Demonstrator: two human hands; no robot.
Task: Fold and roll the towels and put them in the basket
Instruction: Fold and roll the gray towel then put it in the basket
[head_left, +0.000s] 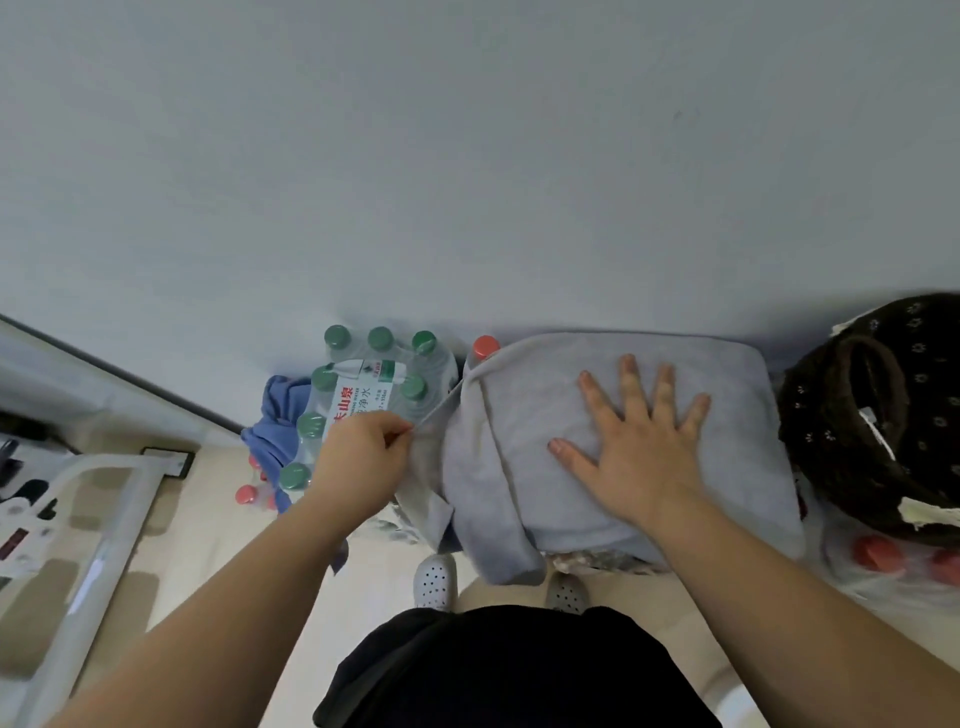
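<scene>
The left hand (363, 452) pinches the towel (519, 415) at its left edge, while the right hand (639, 447) presses its middle, fingers (631, 382) spread.

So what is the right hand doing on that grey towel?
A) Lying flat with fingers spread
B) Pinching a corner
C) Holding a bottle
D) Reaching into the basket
A: the right hand lies flat on the grey towel with its fingers spread, while the left hand pinches the towel's edge.
</scene>
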